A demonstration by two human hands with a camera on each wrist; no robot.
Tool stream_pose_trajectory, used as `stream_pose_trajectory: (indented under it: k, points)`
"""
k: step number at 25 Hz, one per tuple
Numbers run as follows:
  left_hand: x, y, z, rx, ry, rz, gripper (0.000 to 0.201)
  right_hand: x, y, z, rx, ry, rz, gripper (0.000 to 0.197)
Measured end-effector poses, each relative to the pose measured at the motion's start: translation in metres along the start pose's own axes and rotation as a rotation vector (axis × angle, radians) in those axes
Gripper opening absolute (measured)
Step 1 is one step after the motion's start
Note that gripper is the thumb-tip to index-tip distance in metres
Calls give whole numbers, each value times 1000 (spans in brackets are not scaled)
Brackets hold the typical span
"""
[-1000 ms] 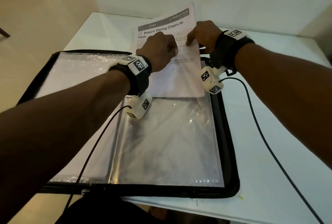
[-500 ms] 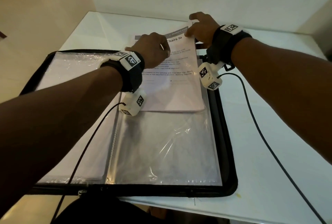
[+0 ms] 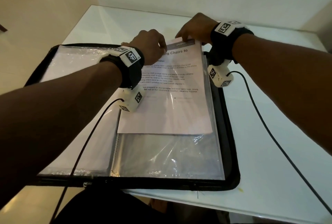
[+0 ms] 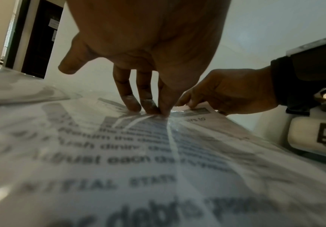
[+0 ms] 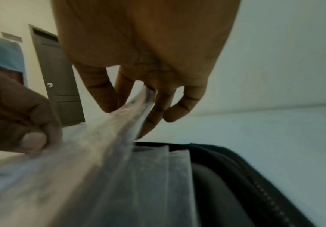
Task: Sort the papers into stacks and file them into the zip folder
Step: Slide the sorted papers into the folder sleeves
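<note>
A black zip folder (image 3: 232, 134) lies open on the white table, with clear plastic sleeves (image 3: 170, 155) on both halves. A printed sheet (image 3: 172, 108) headed "...Chairs to" sits most of the way inside the right half's top sleeve. Only its top edge sticks out at the far end. My left hand (image 3: 163, 49) pinches the sleeve's film at its opening, which the left wrist view shows puckered under the fingertips (image 4: 159, 109). My right hand (image 3: 181, 37) grips the sheet's top right edge, with the paper's edge between thumb and fingers (image 5: 107, 98).
The left half of the folder holds a filled sleeve (image 3: 75, 65). Bare white table (image 3: 280, 152) lies right of the folder and beyond it, up to a wall. Two black wrist cables (image 3: 265, 121) trail over the folder and the table.
The sheet has slid toward me, deeper into the sleeve. My right hand has shifted from the page's middle to its top edge, and my left hand has taken the sleeve's opening.
</note>
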State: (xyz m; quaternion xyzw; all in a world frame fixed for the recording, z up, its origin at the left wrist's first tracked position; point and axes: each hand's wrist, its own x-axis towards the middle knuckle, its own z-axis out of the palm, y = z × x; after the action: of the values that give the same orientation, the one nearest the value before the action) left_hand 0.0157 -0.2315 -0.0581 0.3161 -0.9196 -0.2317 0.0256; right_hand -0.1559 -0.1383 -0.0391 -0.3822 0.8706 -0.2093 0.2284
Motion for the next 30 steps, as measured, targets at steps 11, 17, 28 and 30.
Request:
stream_pose_trajectory:
  k: [11,17,28,30]
  points:
    - [-9,3,-3,52,52,10,23,-28,-32,28,-234,-22,-82,28]
    - [-6,2,3,38,90,-36,22,-42,-28,39,-315,-114,-188,36]
    - [-13,7,10,81,69,-25,46,-58,-8,39,-64,88,-116,40]
    - [-24,9,15,110,28,-66,65,-68,4,41,-138,97,-104,56]
